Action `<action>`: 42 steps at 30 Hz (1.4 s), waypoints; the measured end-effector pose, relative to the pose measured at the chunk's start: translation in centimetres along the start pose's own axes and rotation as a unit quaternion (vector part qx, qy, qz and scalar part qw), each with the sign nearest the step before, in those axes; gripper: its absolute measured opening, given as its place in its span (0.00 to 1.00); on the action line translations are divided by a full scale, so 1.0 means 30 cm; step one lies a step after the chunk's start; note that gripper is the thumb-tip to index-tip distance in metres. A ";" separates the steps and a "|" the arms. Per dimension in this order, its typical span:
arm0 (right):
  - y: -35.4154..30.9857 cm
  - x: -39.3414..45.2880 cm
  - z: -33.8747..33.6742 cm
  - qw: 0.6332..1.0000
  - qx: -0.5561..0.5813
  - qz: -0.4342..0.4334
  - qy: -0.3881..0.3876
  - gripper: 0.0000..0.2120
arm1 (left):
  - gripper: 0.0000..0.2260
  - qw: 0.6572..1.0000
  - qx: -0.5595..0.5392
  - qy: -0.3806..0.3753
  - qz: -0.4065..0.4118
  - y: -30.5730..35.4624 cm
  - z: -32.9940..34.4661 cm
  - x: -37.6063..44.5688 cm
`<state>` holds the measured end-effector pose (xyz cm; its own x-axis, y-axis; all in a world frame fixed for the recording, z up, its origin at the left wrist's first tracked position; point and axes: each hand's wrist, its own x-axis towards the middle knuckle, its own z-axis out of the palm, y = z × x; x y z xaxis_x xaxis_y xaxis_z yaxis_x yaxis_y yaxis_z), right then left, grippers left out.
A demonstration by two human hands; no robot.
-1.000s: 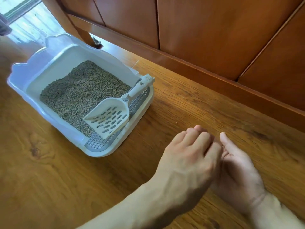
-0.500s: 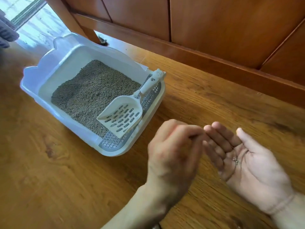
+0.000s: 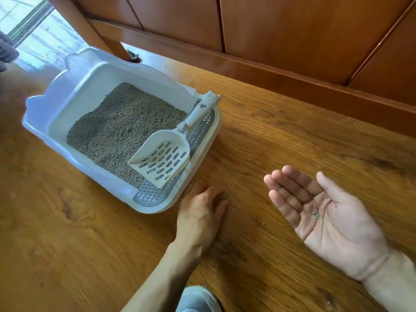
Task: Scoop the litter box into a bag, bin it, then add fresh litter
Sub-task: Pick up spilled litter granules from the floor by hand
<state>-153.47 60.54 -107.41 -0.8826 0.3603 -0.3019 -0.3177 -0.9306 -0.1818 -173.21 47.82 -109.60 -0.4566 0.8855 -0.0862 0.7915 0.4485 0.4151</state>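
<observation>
Litter box (image 3: 45,122) sits on the floor's left side, scoop (image 3: 162,158) resting inside untouched. Left hand (image 3: 200,212) pinches stray grains (image 3: 225,194) off the floor (image 3: 292,136) — right hand (image 3: 324,217) flat, palm up, cupping a few. Scooping, bagging, refilling all seem ahead.

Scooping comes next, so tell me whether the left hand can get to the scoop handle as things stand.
Probably yes. The left hand rests on the floor beside the litter box, holding nothing large. The scoop lies on the box's near end, its handle propped on the rim with nothing over it.
</observation>
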 end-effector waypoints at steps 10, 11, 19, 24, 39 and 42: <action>0.011 -0.005 -0.034 1.000 0.019 0.010 -0.006 0.36 | 0.06 1.000 0.019 -0.001 0.002 -0.004 0.041 0.016; 0.014 -0.006 -0.034 1.000 0.018 0.010 -0.003 0.36 | 0.04 1.000 0.015 0.004 -0.004 -0.004 0.043 0.018; 0.031 -0.020 -0.035 0.999 0.018 0.008 0.041 0.35 | 0.04 0.996 0.065 0.029 0.060 -0.015 0.071 0.027; 0.000 -0.017 -0.049 0.998 0.029 0.036 0.035 0.35 | 0.07 0.996 0.069 -0.013 0.062 -0.009 0.068 0.027; 0.008 -0.060 -0.006 0.981 -0.111 -0.004 0.160 0.30 | 0.06 0.961 -0.080 0.063 0.258 0.430 -0.045 -0.047; 0.013 -0.063 0.000 0.993 -0.057 0.009 0.104 0.32 | 0.05 0.955 -0.083 0.090 0.271 0.429 -0.041 -0.055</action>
<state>-151.93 59.49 -106.91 -0.7933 0.3596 -0.4912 -0.2497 -0.9281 -0.2762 -162.77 51.98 -103.01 -0.0724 0.9401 0.3331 0.8629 -0.1085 0.4936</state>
